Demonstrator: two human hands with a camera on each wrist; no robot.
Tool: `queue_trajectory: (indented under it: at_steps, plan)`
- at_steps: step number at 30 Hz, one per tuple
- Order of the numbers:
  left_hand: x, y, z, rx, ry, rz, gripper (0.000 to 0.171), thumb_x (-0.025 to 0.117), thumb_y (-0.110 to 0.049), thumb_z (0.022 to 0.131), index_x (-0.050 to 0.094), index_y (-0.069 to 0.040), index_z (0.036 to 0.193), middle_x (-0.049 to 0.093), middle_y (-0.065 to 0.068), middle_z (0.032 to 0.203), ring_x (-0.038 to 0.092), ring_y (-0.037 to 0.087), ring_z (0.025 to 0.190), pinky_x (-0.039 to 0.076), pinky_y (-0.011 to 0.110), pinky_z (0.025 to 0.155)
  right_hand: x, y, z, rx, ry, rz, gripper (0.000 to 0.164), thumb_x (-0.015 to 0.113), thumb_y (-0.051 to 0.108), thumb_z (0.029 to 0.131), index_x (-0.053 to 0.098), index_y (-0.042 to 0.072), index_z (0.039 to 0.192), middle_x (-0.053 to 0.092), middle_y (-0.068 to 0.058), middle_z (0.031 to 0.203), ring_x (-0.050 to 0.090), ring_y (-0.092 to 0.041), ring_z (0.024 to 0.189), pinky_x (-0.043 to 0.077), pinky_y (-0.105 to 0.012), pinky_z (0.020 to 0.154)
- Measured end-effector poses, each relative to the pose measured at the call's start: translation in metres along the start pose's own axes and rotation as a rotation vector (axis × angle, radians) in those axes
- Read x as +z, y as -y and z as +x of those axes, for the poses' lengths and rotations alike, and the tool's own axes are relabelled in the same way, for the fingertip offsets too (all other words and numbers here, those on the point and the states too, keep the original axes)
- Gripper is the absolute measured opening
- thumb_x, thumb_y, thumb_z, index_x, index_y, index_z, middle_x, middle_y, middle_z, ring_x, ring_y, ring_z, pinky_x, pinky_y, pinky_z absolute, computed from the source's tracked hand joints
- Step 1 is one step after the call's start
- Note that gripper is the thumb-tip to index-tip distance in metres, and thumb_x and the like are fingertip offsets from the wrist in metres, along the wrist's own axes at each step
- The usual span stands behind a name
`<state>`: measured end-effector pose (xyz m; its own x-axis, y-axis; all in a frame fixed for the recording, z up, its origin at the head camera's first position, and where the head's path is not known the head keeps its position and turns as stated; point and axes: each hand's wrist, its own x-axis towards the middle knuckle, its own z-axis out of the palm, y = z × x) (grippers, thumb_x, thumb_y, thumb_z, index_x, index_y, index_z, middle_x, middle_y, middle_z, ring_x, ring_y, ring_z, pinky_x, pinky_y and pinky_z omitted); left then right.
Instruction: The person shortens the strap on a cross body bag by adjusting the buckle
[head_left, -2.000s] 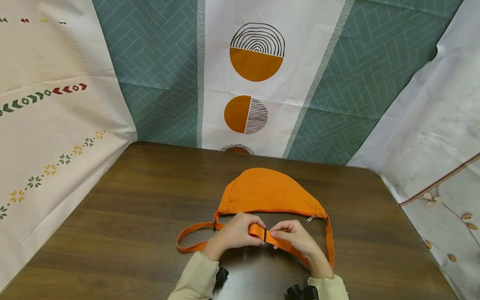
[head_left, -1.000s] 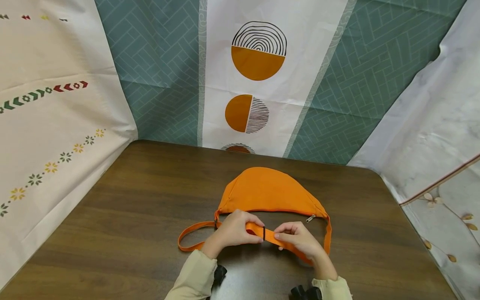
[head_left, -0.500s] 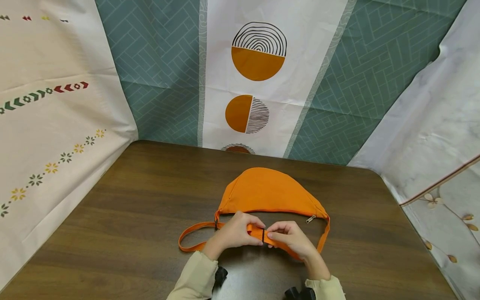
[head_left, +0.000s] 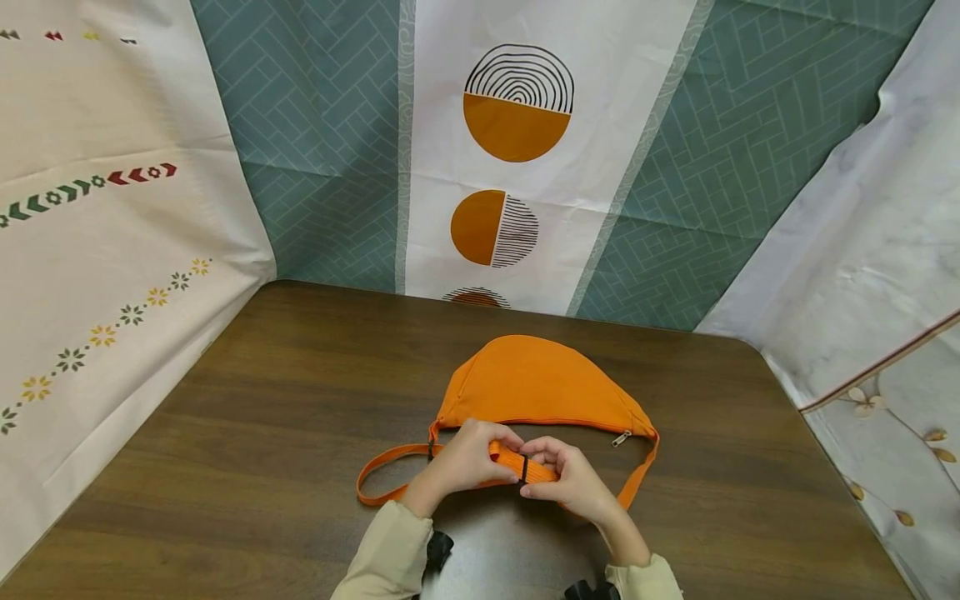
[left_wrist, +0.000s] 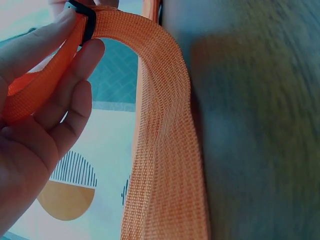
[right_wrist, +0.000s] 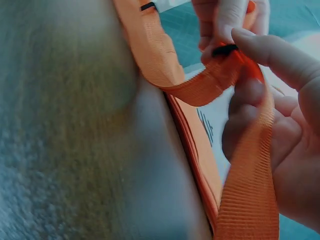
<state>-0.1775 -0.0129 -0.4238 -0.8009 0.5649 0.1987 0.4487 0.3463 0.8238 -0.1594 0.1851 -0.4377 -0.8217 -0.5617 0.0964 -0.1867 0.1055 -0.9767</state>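
On the wooden table (head_left: 262,417): an orange waist bag (head_left: 536,383) lies beyond the hands, long axis left to right, its right end slanting slightly toward the person.
Domed edge: points away, toward the printed cloth (head_left: 442,108); the straight zip edge faces the hands.
Webbing strap (left_wrist: 167,125): the stretch between the hands runs roughly left to right.
Black slider (head_left: 524,469): sits crosswise on that stretch.
Left hand (head_left: 468,460): thumb and fingers curl round the strap, just left of the slider.
Right hand (head_left: 570,479): thumb and fingers nearly together, pinching the strap beside the slider.
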Motion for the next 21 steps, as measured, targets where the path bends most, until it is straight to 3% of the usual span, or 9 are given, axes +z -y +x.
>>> queue_trajectory:
  at_steps: [3,8,14,18,21]
  plan:
    - [-0.0003,0.0007,-0.0002,-0.002,-0.004,0.007,0.027,0.078,-0.011,0.068,0.068,-0.006,0.092,0.065,-0.002,0.085,0.053,0.007,0.077,0.042,0.021,0.070,0.0037,0.0030,0.0017,0.010,-0.051,-0.118,0.041,0.073,0.003,0.073,0.052,-0.011,0.105,0.060,-0.016,0.082,0.057,-0.010,0.070,0.047,-0.023,0.063]
    - [-0.0009,0.0022,-0.0013,-0.016,-0.016,0.019,0.027,0.078,-0.014,0.068,0.068,-0.006,0.092,0.065,-0.002,0.088,0.053,0.008,0.078,0.042,0.021,0.069,0.0049,0.0054,0.0018,0.024,-0.103,-0.209,0.035,0.073,0.005,0.072,0.057,-0.006,0.101,0.061,-0.013,0.083,0.057,-0.014,0.068,0.047,-0.025,0.062]
    - [-0.0026,0.0013,-0.0025,-0.007,-0.029,0.012,0.027,0.077,-0.013,0.069,0.068,-0.003,0.092,0.065,0.003,0.090,0.053,0.010,0.077,0.045,0.020,0.065,0.0032,0.0073,0.0004,0.027,-0.115,-0.223,0.031,0.071,0.003,0.075,0.059,-0.007,0.101,0.063,-0.012,0.083,0.055,-0.011,0.060,0.047,-0.024,0.053]
    - [-0.0037,0.0010,-0.0026,-0.014,-0.038,0.008,0.033,0.077,-0.015,0.069,0.065,-0.002,0.097,0.063,0.005,0.095,0.053,0.011,0.080,0.045,0.021,0.069,0.0028,0.0057,0.0010,0.059,-0.092,-0.189,0.029,0.066,-0.003,0.077,0.056,-0.012,0.103,0.062,-0.014,0.076,0.057,-0.022,0.055,0.048,-0.028,0.049]
    - [-0.0044,0.0028,-0.0030,-0.024,-0.065,0.015,0.045,0.078,-0.017,0.068,0.061,-0.001,0.107,0.061,0.007,0.100,0.052,0.012,0.081,0.044,0.024,0.072,0.0015,0.0041,0.0010,0.044,-0.066,-0.140,0.029,0.062,-0.004,0.080,0.053,-0.016,0.105,0.063,-0.019,0.079,0.061,-0.028,0.062,0.050,-0.034,0.055]
